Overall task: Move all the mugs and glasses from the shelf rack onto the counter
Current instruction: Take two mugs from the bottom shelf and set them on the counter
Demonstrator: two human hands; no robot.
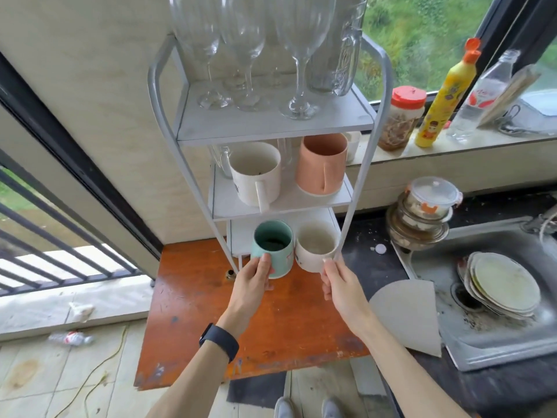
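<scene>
Okay, left hand (254,280) grips the teal mug (272,247), fingers wrapped round its near side. Right hand (340,286) pinches the cream mug (315,248) at its near rim. The two mugs touch at frame centre, at the front of the bottom shelf of the white shelf rack (271,125), above the orange table (196,312). A white mug (256,176) and a pink mug (321,165) sit on the middle shelf. Wine glasses (298,55) stand on the top shelf.

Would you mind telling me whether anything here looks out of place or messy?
A plastic bottle lies on its side on the floor at left, crumpled paper sits on the ledge nearby, and dirty plates lean stacked in the sink. The teal mug in the left hand and white mug in the right hand look upright.
</scene>
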